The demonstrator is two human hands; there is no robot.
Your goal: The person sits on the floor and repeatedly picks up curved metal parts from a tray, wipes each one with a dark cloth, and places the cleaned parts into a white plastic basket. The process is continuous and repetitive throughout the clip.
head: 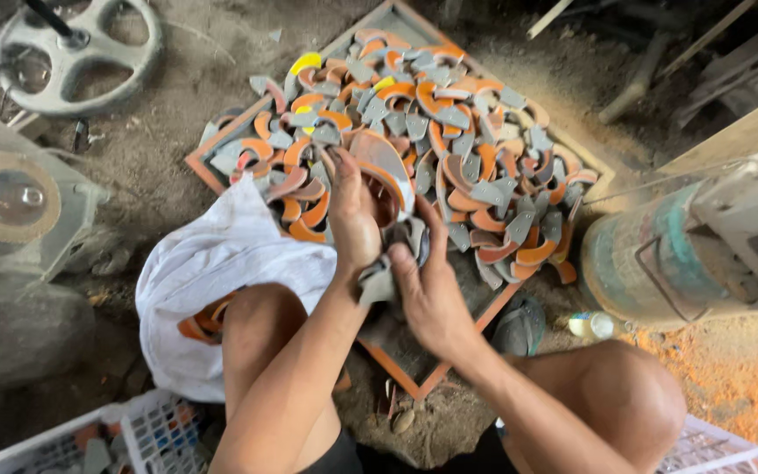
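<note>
A flat board with an orange rim [414, 383] lies on the dirt floor, heaped with several orange and grey curved rubber offcuts [449, 132]. My left hand [353, 215] is closed around a bundle of these pieces, with one large orange-edged grey piece [382, 162] standing up from its grip. My right hand [427, 281] holds more grey pieces [379, 283] just below and right of it. Both hands hover over the near part of the board, pressed close together.
A white sack [212, 272] holding orange pieces sits at the left by my knee. White plastic baskets [146, 430] stand near the bottom corners. A grinding machine [10, 202] is at left, a green motor [660, 254] at right, a metal wheel [76, 53] top left.
</note>
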